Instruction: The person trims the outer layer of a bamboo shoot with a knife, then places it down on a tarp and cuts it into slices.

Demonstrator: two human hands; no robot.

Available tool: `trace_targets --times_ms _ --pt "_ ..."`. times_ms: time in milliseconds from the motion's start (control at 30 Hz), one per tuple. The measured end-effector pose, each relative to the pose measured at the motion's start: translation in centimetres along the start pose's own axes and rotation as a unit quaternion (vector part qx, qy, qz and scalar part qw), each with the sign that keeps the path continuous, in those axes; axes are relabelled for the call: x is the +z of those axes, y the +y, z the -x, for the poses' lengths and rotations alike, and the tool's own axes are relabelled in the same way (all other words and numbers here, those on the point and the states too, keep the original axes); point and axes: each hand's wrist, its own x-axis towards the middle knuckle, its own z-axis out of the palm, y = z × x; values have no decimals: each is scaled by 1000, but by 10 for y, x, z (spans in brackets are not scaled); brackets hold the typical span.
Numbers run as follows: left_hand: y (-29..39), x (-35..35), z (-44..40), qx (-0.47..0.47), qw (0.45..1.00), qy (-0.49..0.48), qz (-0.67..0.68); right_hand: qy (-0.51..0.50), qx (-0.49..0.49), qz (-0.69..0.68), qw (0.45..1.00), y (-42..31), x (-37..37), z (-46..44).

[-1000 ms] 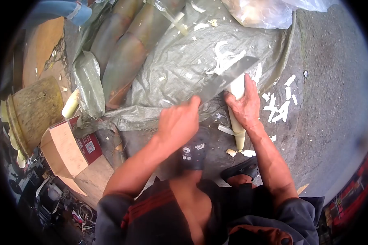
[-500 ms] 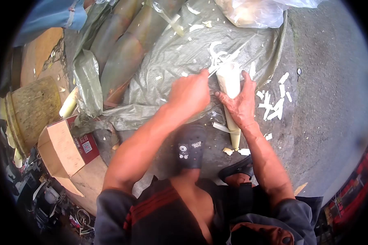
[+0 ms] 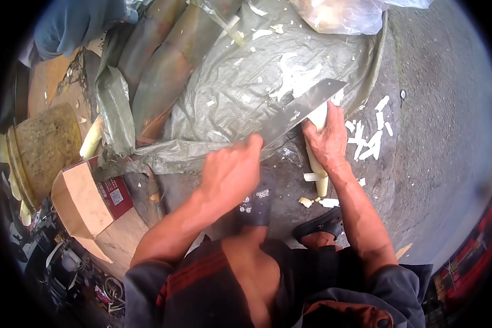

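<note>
one knife, clutched in the left hand, blade now broadside where it showed edge-on a moment ago, seemingly between cuts; one pale stalk, grasped in the right hand over the edge of a sack, top near white shavings.

Grey knife aslant; pale tapered shoot, wide end whiter.

Free passage over rough grey pavement beyond the right edge of a grey-green woven plastic sheet; in the way, a broad steel blade toward its near-right corner, long brown conical shoots along its left edge, a clear plastic bag at its far-right corner
</note>
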Motion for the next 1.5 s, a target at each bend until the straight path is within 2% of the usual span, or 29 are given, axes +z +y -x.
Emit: trace_targets --times_ms 67,167,267,367,667,767,900,1000,1233,1433,1500 --pt "-2 3 -10 7 1000 4 24 -1 5 32 999 -10 -6 0" --pt "-1 -1 -20 24 999 8 39 5 8 10 1000 -8 -4 -3" --pt "0 13 -41 0 999 -37 -1 9 33 -14 999 -7 -1 -2" --pt "7 19 -54 11 999 -22 26 14 53 -45 998 -4 -6 -5" --pt "27 12 -78 37 999 -32 -17 44 47 -33 997 5 -8 -5" --pt "26 21 -90 34 999 -22 17 -10 53 -68 996 4 -14 -3" --pt "13 17 -102 13 999 -24 38 -1 51 -107 993 15 -6 -1" --pt "6 7 -75 24 999 -21 43 70 0 28 997 6 -6 7" --pt "7 -10 -3 20 999 -37 11 38 -19 -46 998 17 -13 4" --pt "5 5 4 -1 999 -34 2 84 -42 26 995 9 -4 7" --pt "6 11 -5 5 999 -29 18 69 -38 27 997 11 -5 5"
